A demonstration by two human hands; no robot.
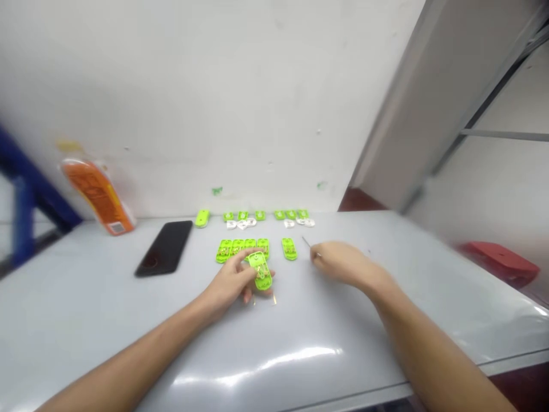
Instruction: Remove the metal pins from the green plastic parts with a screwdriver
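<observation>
My left hand holds a green plastic housing with its open side up, showing brass-coloured parts inside. My right hand is closed around a thin metal tool whose tip points up and to the left. Just behind the left hand, several similar green housings stand side by side in a row, partly covered by the fingers. A single housing lies between the two hands. Two small brass-coloured strips, one of them a thin strip, show just below the held housing.
Along the wall lie small green pieces, white pieces and a closed green case. A black phone and an orange bottle are at the left of the grey table. Beyond its right edge is a red object.
</observation>
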